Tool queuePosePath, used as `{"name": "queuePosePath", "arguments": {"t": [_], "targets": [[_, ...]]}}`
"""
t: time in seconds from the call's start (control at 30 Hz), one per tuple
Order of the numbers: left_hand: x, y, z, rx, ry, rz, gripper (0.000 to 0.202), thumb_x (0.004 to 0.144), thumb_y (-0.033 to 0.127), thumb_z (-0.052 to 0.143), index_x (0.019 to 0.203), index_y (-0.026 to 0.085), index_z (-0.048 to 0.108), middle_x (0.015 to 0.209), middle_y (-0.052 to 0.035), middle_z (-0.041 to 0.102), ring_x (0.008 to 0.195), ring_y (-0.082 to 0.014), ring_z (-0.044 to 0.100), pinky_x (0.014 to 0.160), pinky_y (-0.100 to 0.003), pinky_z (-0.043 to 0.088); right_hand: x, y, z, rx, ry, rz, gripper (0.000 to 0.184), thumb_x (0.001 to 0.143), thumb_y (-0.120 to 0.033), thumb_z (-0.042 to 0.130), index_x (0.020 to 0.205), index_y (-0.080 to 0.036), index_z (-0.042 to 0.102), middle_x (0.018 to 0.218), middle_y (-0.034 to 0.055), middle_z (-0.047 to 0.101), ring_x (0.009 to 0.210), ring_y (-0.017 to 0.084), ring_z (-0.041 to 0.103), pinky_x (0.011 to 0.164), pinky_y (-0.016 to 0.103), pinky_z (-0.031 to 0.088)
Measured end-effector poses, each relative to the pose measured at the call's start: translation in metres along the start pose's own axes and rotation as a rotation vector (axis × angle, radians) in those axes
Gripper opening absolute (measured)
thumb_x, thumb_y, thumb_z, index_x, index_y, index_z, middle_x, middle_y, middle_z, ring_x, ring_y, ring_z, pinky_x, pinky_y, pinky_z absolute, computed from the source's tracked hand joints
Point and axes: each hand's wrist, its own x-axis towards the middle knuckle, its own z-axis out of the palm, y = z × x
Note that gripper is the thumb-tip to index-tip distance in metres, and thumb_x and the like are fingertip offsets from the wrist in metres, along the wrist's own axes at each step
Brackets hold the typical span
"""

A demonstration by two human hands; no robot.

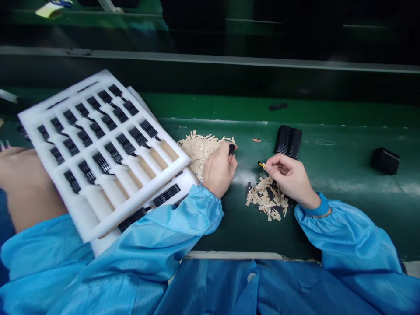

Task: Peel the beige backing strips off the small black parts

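Note:
My left hand (219, 169) is closed, with a small black piece (231, 149) held at its fingertips. Beneath and behind that hand spreads a pile of thin beige strips (197, 151). My right hand (290, 177) pinches a tiny black-and-orange part (261, 165) between thumb and forefinger; its exact kind is too small to make out. Just below the right fingers lies a second heap of beige and black strips (267, 199). A neat stack of black ribbed pieces (288, 141) stands right behind the right hand.
At left, a white foam tray (88, 236) with rows of black slotted parts rests askew on another foam tray (190, 181). A co-worker's bare arm (31, 192) is beside them. A black block (385, 161) and a flat black strip (278, 106) lie on the green bench (344, 210).

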Motion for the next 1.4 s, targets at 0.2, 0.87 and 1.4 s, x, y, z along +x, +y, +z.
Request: {"name": "queuePosePath", "arguments": {"t": [0.2,0.87,1.4], "targets": [[-0.003,0.010,0.008,-0.500,-0.413,0.014,0.023,0.092,0.036,0.060,0.105,0.020,0.070,0.082,-0.0010,0.068,0.080,-0.0157,0.064,0.074,-0.027,0.048,0.000,-0.003,-0.002,-0.111,-0.070,-0.109,0.009,0.089,-0.025,0.064,0.082,-0.020,0.065,0.081,0.0027,0.059,0.068,0.014,0.053,0.058,0.028,0.042],[-0.014,0.014,0.014,-0.183,-0.310,0.191,0.005,0.088,0.022,0.060,0.087,0.021,0.065,0.062,0.0050,0.052,0.057,-0.0104,0.046,0.059,-0.024,0.036,-0.006,-0.003,0.007,-0.236,0.011,-0.073,0.013,0.084,-0.026,0.067,0.087,-0.018,0.077,0.062,-0.0012,0.056,0.054,0.011,0.045,0.049,0.025,0.034],[-0.003,0.007,0.018,-0.477,-0.041,-0.173,0.008,0.089,0.028,0.059,0.089,0.020,0.061,0.074,0.0012,0.061,0.069,-0.0129,0.057,0.064,-0.025,0.045,0.002,-0.003,0.003,-0.036,0.281,0.014,0.019,0.088,-0.035,0.068,0.092,-0.018,0.076,0.077,0.0052,0.073,0.056,0.013,0.058,0.051,0.026,0.047]]}}
